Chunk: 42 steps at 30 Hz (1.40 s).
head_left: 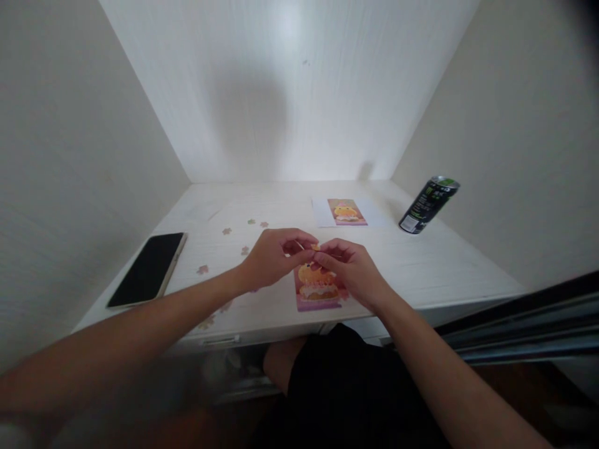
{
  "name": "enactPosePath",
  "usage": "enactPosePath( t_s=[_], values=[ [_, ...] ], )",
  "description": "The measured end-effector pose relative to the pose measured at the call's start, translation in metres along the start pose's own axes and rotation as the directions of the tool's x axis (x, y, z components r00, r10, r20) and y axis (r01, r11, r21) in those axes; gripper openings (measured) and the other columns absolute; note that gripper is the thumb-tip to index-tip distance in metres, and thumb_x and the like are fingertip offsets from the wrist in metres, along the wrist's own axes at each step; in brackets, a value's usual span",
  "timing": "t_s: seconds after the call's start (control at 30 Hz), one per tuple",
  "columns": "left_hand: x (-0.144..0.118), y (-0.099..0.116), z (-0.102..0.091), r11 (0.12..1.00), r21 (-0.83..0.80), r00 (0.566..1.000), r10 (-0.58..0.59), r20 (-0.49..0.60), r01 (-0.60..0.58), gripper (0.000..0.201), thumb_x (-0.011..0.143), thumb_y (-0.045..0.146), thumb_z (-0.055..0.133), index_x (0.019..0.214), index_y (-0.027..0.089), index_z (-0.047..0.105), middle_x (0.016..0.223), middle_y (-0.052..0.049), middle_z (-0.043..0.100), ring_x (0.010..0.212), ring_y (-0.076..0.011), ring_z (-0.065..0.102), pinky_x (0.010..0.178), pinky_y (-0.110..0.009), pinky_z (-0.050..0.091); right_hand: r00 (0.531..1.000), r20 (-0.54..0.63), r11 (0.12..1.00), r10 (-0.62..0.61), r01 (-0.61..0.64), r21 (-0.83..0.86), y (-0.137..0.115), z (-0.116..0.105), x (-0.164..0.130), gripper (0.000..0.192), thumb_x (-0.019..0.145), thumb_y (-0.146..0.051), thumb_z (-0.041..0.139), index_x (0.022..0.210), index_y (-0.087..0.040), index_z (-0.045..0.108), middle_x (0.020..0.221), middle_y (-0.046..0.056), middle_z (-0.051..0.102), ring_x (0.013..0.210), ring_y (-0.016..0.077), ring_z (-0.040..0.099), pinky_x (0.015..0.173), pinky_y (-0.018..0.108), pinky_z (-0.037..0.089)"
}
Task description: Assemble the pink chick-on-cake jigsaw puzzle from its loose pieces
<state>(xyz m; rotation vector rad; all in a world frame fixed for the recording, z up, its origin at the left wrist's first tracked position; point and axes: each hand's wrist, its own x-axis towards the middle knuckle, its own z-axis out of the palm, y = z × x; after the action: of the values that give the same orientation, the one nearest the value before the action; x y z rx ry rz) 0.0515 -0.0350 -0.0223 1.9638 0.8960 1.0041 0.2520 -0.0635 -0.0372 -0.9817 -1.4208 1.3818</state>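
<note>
Left hand (276, 255) and right hand (349, 268) pinch a tiny orange puzzle piece (316, 247) together above the puzzle card (318, 290); loosened pinch risks dropping it off the table (421, 262).

White desk (421, 268); phone (148, 268); can (428, 204); picture cards (347, 212); puzzle pieces (227, 231)

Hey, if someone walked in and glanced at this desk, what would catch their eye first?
Probably the two hands meeting at the desk's near middle: the left hand and right hand pinch a tiny orange piece together above a pink puzzle card with a yellow chick. After that, the black energy drink can at the far right, the dark phone lying flat on the left, and small loose puzzle pieces scattered between.
</note>
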Motion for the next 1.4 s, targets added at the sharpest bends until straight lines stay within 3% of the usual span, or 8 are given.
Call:
enactPosePath(
  t_s=[0.13,0.23,0.4,0.5,0.6,0.73,0.97,1.4],
  values=[
    [-0.006,0.001,0.008,0.99,0.1,0.993,0.103,-0.054,-0.098,0.023,0.083,0.037,0.075,0.098,0.018,0.072,0.087,0.0,0.075,0.074,-0.0094,0.07,0.07,-0.019,0.055,0.995,0.02,0.985,0.094,-0.096,0.144,-0.002,0.0,-0.003,0.025,0.077,-0.039,0.08,0.085,-0.02,0.068,0.077,-0.001,0.07,0.064,0.0105,0.061,0.06,0.023,0.046],
    [-0.008,0.001,0.007,0.987,0.095,0.991,0.134,-0.002,-0.133,0.026,0.086,0.036,0.073,0.104,0.018,0.069,0.086,0.001,0.074,0.075,-0.0092,0.07,0.072,-0.019,0.056,0.994,0.038,0.987,0.098,-0.102,0.124,-0.002,-0.01,-0.003,0.024,0.081,-0.04,0.077,0.087,-0.019,0.066,0.077,0.0,0.07,0.064,0.011,0.06,0.06,0.024,0.044],
    [-0.013,0.004,0.009,0.879,0.407,0.959,0.162,0.233,-0.247,0.049,0.092,0.05,0.061,0.129,0.018,0.059,0.121,-0.009,0.069,0.109,-0.022,0.065,0.099,-0.04,0.052,0.999,-0.023,0.961,-0.031,0.023,-0.274,-0.002,-0.041,-0.002,0.018,0.085,-0.036,0.069,0.086,-0.018,0.066,0.072,-0.001,0.065,0.065,0.0129,0.056,0.064,0.028,0.043],
    [-0.017,0.004,0.011,0.767,0.532,0.894,0.12,0.432,-0.36,0.061,0.092,0.061,0.055,0.138,0.02,0.052,0.146,-0.012,0.052,0.131,-0.031,0.051,0.113,-0.05,0.041,0.998,0.044,0.868,-0.036,0.053,-0.494,0.0,-0.054,-0.006,0.017,0.089,-0.033,0.062,0.085,-0.018,0.069,0.079,0.002,0.069,0.071,0.0154,0.058,0.068,0.03,0.043],
    [-0.019,0.002,0.012,0.718,0.556,0.84,0.075,0.537,-0.419,0.062,0.096,0.062,0.045,0.139,0.019,0.051,0.152,-0.014,0.044,0.137,-0.0324,0.046,0.117,-0.05,0.037,0.993,0.12,0.793,-0.008,0.08,-0.604,0.001,-0.057,-0.009,0.018,0.091,-0.03,0.057,0.086,-0.019,0.07,0.082,0.002,0.07,0.075,0.0173,0.06,0.07,0.031,0.044],
    [-0.019,0.001,0.011,0.701,0.56,0.824,0.069,0.562,-0.441,0.063,0.097,0.063,0.04,0.138,0.016,0.051,0.15,-0.014,0.046,0.137,-0.0301,0.047,0.116,-0.044,0.038,0.991,0.131,0.699,-0.014,0.104,-0.707,0.0,-0.055,-0.011,0.015,0.09,-0.026,0.057,0.083,-0.019,0.068,0.077,0.001,0.068,0.07,0.0161,0.057,0.066,0.029,0.043],
    [-0.02,0.003,0.012,0.656,0.579,0.819,0.105,0.564,-0.483,0.061,0.099,0.06,0.038,0.137,0.015,0.052,0.148,-0.017,0.048,0.136,-0.0289,0.048,0.115,-0.042,0.04,0.996,0.085,0.623,0.015,0.057,-0.781,-0.005,-0.048,-0.009,0.012,0.088,-0.02,0.059,0.084,-0.019,0.071,0.077,0.001,0.07,0.069,0.0156,0.058,0.066,0.028,0.042],
    [-0.02,0.005,0.012,0.679,0.557,0.815,0.105,0.57,-0.478,0.06,0.099,0.059,0.038,0.136,0.014,0.052,0.146,-0.018,0.049,0.137,-0.029,0.047,0.117,-0.045,0.038,0.999,0.034,0.659,0.024,0.01,-0.752,0.0,-0.045,-0.009,0.013,0.085,-0.03,0.065,0.078,-0.02,0.07,0.067,0.001,0.066,0.061,0.015,0.053,0.057,0.028,0.04]
  ],
)
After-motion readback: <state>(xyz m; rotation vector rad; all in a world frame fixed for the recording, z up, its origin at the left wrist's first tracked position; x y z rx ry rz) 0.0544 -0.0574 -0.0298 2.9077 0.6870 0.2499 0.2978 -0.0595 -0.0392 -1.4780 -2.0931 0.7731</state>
